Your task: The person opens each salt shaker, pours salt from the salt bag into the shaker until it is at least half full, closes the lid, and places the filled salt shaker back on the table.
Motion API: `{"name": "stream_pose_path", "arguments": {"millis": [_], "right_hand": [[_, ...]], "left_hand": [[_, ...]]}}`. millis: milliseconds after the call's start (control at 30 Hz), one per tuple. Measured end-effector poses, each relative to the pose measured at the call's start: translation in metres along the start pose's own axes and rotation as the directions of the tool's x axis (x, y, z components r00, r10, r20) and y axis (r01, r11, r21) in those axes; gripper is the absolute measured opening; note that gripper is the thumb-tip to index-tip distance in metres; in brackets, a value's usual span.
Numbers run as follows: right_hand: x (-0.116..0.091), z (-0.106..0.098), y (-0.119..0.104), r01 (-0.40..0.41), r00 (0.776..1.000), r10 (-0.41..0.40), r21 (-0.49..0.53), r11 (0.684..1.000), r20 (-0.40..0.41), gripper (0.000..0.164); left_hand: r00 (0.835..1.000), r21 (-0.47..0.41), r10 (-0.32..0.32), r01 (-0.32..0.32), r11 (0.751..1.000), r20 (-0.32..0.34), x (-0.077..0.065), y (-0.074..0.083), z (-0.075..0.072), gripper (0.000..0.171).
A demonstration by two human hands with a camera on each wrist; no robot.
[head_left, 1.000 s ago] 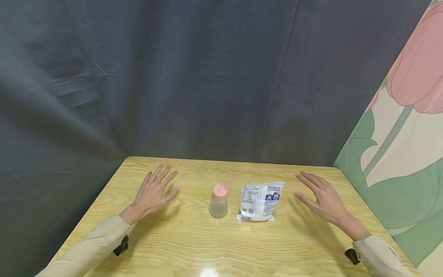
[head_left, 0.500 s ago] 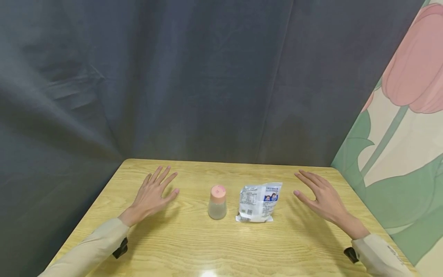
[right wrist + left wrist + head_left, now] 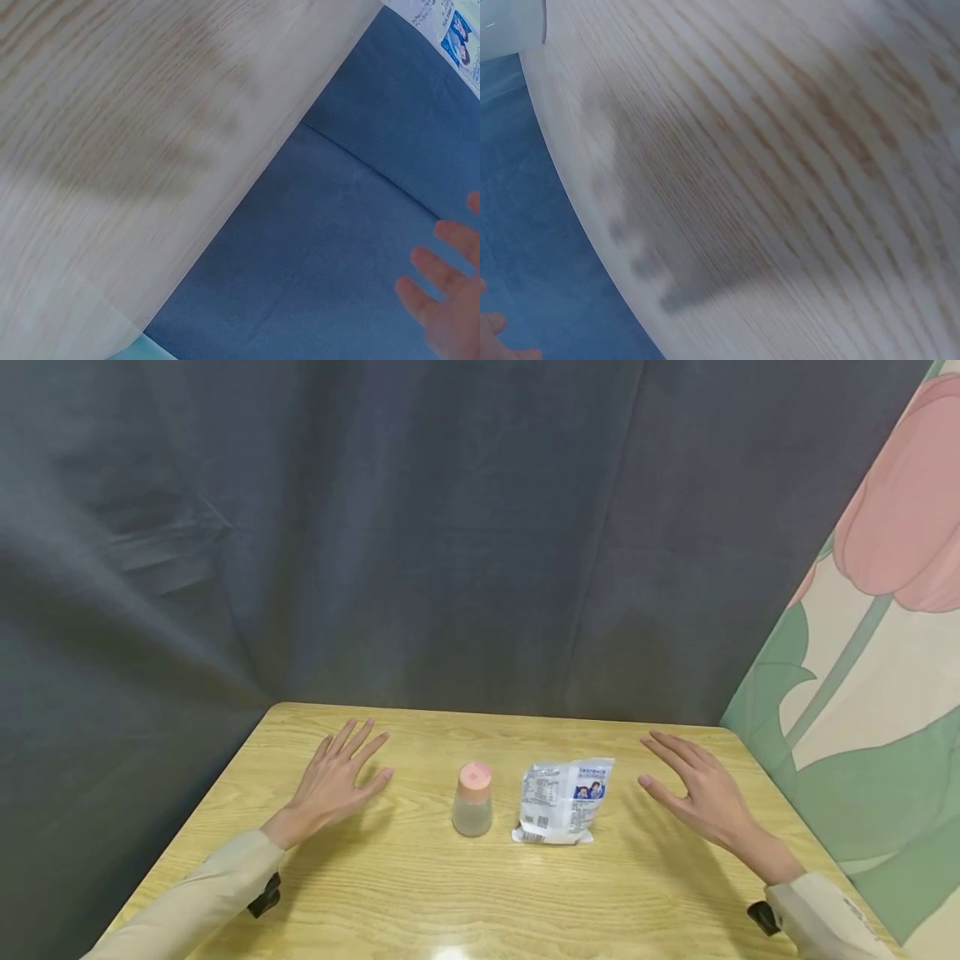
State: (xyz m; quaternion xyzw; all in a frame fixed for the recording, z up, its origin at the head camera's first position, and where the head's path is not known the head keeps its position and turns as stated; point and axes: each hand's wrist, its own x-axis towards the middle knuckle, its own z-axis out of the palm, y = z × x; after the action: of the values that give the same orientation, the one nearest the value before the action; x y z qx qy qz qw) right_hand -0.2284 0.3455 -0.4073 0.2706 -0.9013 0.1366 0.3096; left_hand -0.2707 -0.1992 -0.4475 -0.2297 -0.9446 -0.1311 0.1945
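This looks like a corner inside a room. A yellow wood desk (image 3: 450, 897) sits in the lower middle of the head view, with a shiny spot of light at the bottom. A big dark blue cloth (image 3: 450, 527) hangs behind it and fills the top and left. On the right is a wall (image 3: 922, 681) with a big pink tulip (image 3: 900, 510) on it. I can't tell if it's a home or an office.

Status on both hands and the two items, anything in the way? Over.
Left hand left of pink-capped bottle, right hand right of white printed packet; both hold nothing. Bottle upright, packet beside it, apart. No obstacle visible between hands and items.
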Motion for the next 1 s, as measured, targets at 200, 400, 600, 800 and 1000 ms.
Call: {"name": "stream_pose_path", "arguments": {"millis": [200, 400, 600, 800, 1000], "right_hand": [[0.001, 0.001, -0.003, -0.001, 1.000, 0.001, 0.001, 1.000, -0.008, 0.063], [0.003, 0.002, -0.006, 0.001, 1.000, -0.001, 0.006, 1.000, 0.000, 0.063], [0.009, 0.004, -0.009, 0.019, 1.000, -0.019, 0.018, 1.000, -0.009, 0.062], [0.011, 0.006, -0.011, 0.026, 1.000, -0.026, 0.035, 0.999, -0.011, 0.060], [0.012, 0.007, -0.015, 0.033, 0.999, -0.032, 0.045, 0.998, -0.018, 0.059]], "left_hand": [[1.000, -0.011, -0.002, 0.002, 1.000, 0.004, -0.002, 0.000, 0.001, 0.064], [1.000, -0.009, 0.002, -0.002, 1.000, -0.002, -0.002, -0.001, 0.004, 0.063], [1.000, -0.017, 0.005, -0.005, 1.000, -0.001, -0.003, 0.000, 0.005, 0.063], [1.000, -0.024, 0.010, -0.009, 1.000, 0.014, -0.003, 0.001, 0.006, 0.063], [1.000, -0.041, 0.006, -0.005, 0.999, 0.028, -0.004, 0.002, 0.005, 0.063]]}}
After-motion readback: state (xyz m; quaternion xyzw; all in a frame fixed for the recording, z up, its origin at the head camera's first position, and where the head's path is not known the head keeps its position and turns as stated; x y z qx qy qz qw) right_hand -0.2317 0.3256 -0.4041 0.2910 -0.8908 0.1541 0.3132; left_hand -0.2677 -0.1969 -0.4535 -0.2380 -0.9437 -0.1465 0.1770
